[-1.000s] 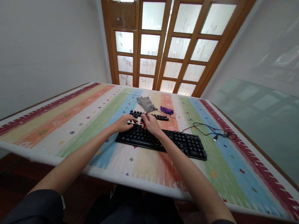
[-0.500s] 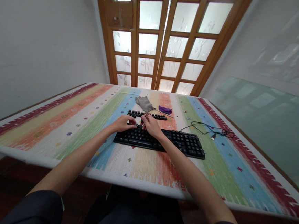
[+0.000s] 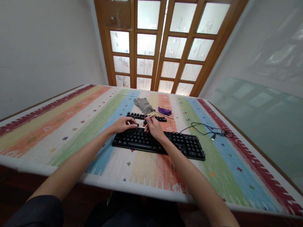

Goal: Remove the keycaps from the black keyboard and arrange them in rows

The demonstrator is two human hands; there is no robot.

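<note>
- One small black keycap-like piece (image 3: 137,125) sits pinched in my left hand (image 3: 123,124).
- My right hand (image 3: 154,128) grips a thin brownish tool (image 3: 153,116).
- Black rectangular plastic keyboard (image 3: 145,141): directly beneath both hands.

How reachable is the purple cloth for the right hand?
Probably yes: the purple cloth lies beyond the right hand, with only a low row of black keys and a thin rod between. The thin tool in its grip may hinder grabbing.
</note>
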